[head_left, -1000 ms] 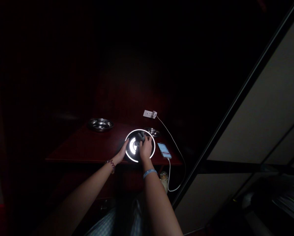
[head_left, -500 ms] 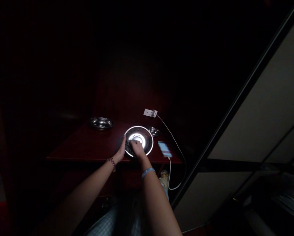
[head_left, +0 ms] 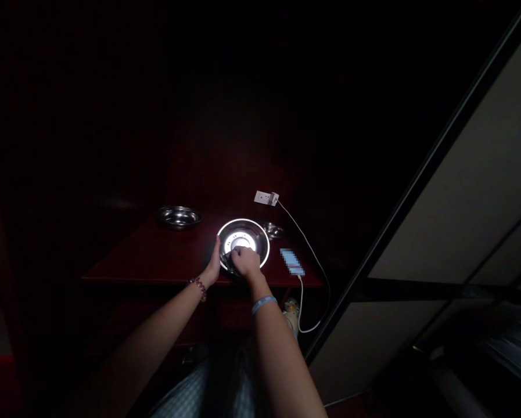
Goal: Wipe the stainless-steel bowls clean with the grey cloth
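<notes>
One steel bowl (head_left: pixel 261 241) is facing upward by the front edge of the tabletop (head_left: pixel 133 261); the left hand (head_left: pixel 214 265) is clasping its side, seemingly for steadiness, while the right hand (head_left: pixel 248 262) is curling its fingers around a dark cloth (head_left: pixel 228 263).

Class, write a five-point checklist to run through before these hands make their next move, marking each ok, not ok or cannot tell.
1. Left hand at the large bowl: ok, on its left side.
2. Dark item at the right hand identifiable: cannot tell, too dark.
3. Phone apart from the large bowl: ok.
4. Charging cable kept up on the table: not ok, it hangs below the front edge.
5. Left dish apart from the large bowl: ok.
</notes>
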The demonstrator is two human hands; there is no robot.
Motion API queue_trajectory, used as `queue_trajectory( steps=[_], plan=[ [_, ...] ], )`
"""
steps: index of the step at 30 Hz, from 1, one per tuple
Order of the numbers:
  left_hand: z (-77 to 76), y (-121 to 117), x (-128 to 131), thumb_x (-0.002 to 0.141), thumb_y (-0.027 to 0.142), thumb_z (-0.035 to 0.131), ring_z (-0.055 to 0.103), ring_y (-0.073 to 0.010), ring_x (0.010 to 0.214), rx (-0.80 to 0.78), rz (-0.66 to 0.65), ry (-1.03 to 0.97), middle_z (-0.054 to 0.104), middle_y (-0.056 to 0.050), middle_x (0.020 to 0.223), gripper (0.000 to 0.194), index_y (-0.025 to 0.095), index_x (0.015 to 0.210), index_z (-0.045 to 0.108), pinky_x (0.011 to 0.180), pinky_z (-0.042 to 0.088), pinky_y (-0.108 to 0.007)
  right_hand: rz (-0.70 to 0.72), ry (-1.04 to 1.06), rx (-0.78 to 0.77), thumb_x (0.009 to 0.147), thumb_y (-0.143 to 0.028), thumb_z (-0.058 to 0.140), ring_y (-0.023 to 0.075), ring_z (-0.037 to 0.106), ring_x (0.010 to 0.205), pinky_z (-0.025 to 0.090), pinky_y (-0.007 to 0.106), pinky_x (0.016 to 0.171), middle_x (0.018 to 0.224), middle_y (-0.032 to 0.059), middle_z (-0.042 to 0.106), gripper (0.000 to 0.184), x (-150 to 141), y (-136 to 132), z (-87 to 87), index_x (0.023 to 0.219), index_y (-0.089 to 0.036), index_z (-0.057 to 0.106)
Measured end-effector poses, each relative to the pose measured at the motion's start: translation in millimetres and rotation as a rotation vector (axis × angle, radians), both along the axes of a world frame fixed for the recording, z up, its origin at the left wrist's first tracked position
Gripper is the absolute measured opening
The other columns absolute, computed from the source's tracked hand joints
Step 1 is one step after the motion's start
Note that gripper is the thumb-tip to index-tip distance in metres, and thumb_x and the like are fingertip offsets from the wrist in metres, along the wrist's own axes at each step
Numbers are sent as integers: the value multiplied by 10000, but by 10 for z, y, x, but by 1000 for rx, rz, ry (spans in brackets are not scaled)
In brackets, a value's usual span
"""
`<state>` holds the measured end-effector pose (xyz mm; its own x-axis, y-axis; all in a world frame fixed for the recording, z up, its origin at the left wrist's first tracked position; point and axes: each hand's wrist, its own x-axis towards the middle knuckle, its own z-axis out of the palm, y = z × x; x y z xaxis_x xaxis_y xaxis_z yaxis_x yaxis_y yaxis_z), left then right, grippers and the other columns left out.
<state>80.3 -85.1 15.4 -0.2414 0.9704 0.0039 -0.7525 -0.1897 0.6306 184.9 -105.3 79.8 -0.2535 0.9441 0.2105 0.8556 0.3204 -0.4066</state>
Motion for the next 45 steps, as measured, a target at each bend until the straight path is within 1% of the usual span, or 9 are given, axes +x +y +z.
queue_trajectory(
  steps=[5, 8, 15, 22, 29, 35, 38, 41, 45],
  plan=[
    [85, -60, -9, 1089, 479, 359, 698, -250, 1265, -78, 25, -67, 798, -140, 1215, 549, 126, 1293, 726, 1166, 476, -376, -21, -71, 316, 983, -268, 514, 292, 606, 1292, 507, 391, 1067, 1363, 152, 687, 431, 18, -22, 8, 1375, -163, 660],
    [108, -82, -20, 1092, 491, 345, 677, -233, 1300, -82, 23, -85, 780, -124, 1274, 554, 152, 1323, 717, 1162, 476, -356, -35, 24, 375, 988, -213, 501, 252, 604, 1303, 534, 361, 1045, 1455, 104, 637, 481, 55, 26, -32, 1459, -231, 601],
    [68, -26, -12, 1087, 505, 357, 680, -255, 1291, -94, 27, -77, 772, -144, 1284, 554, 144, 1298, 721, 1136, 502, -389, 23, 91, 293, 956, -98, 541, 215, 647, 1323, 514, 330, 1113, 1572, 69, 577, 537, 67, 99, -104, 1454, -273, 642],
    [-59, 59, -21, 1061, 503, 450, 654, -211, 1323, -70, 113, 7, 776, -101, 1285, 453, 183, 1129, 765, 1189, 428, -329, 150, 134, 141, 960, -212, 615, 215, 756, 1088, 547, 274, 988, 1196, 88, 806, 419, -125, -7, -127, 1363, -229, 728],
    [-25, 18, -44, 1056, 583, 372, 739, -263, 1166, -64, 88, -53, 813, -128, 1135, 583, 166, 1178, 760, 1066, 553, -377, 10, 38, 85, 1010, -338, 536, 258, 744, 1125, 549, 328, 963, 1188, 99, 804, 350, -195, -65, -5, 1233, -240, 788],
    [-17, 30, -43, 1066, 546, 393, 713, -222, 1221, -66, 145, -37, 785, -116, 1241, 537, 168, 1222, 741, 1082, 531, -320, -68, -154, 163, 1013, -316, 501, 297, 734, 1109, 547, 380, 961, 1170, 171, 785, 353, -179, -99, 49, 1165, -177, 788],
    [0, 15, -41, 1079, 515, 372, 685, -205, 1270, -63, 140, -42, 767, -111, 1295, 523, 171, 1218, 741, 1111, 506, -300, -57, -189, 231, 1006, -296, 510, 320, 675, 1209, 547, 388, 967, 1170, 195, 772, 342, -173, -117, 34, 1168, -156, 776],
    [7, 4, -30, 1081, 506, 369, 684, -219, 1275, -68, 112, -37, 776, -128, 1272, 527, 162, 1181, 755, 1141, 488, -328, -17, -163, 259, 1009, -285, 513, 319, 600, 1310, 540, 385, 996, 1199, 183, 763, 336, -163, -118, 16, 1205, -158, 754],
    [0, -3, -9, 1073, 500, 409, 687, -218, 1273, -65, 97, -28, 796, -110, 1227, 485, 185, 1107, 776, 1162, 464, -327, 69, -42, 265, 997, -210, 528, 268, 624, 1277, 498, 361, 1069, 1303, 158, 730, 388, -171, -106, -7, 1348, -146, 681]
  ],
)
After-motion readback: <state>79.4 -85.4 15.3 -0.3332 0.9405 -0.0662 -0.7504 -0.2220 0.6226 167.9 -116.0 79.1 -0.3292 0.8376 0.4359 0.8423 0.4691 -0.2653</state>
